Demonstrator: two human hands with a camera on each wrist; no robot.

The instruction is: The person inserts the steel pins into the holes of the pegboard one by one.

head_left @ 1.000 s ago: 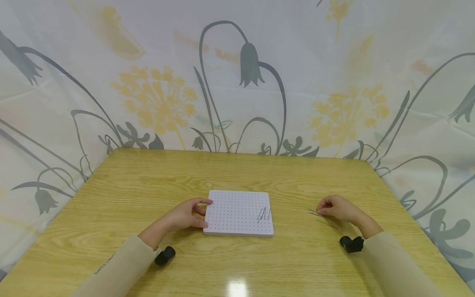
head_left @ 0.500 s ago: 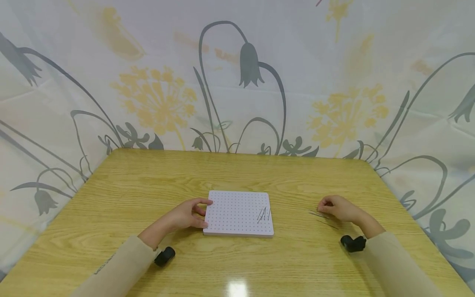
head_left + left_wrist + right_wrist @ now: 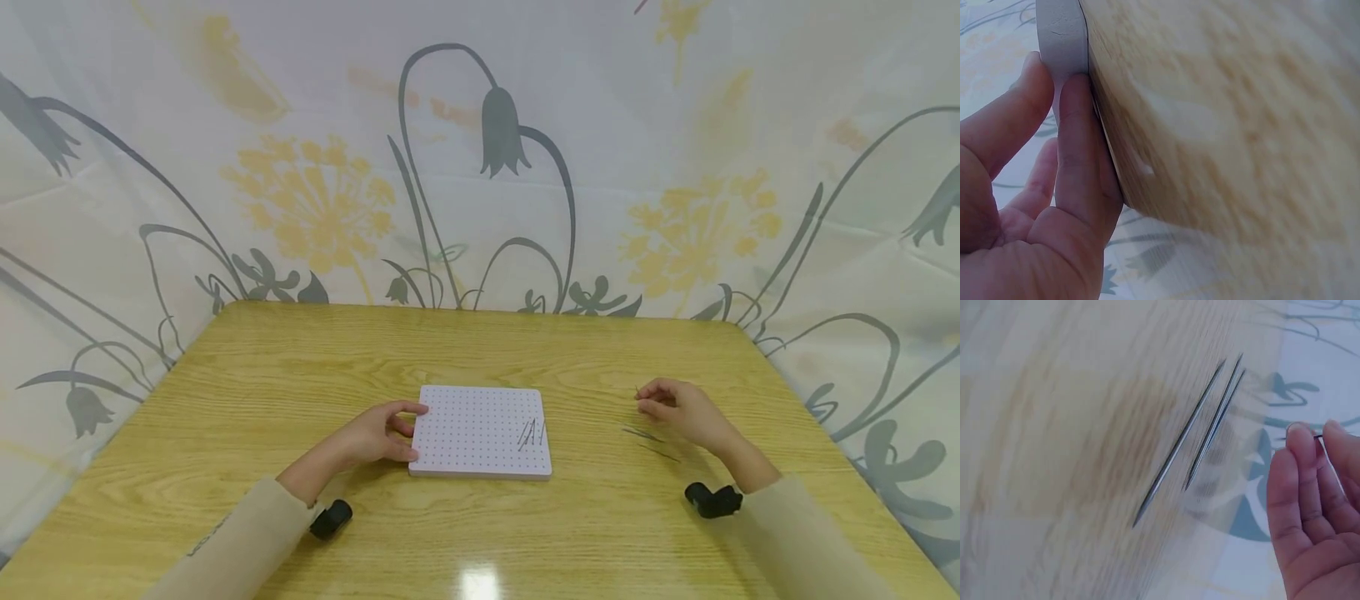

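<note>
A thin metal stick was up off the table, pinched between the thumb and fingertips of the right hand. Only a little bit of it showed. Half a second earlier, that hand was lower, right by the other sticks; now it had come up a bit. That probably meant one stick had been picked out. Three more sticks lay on the table near the hand, two close together. To the left was a white board full of tiny holes. It had a few sticks near its right edge; I couldn't tell if they stood up. The left hand touched the board's left edge, its thumb and pointing finger wide apart.
</note>
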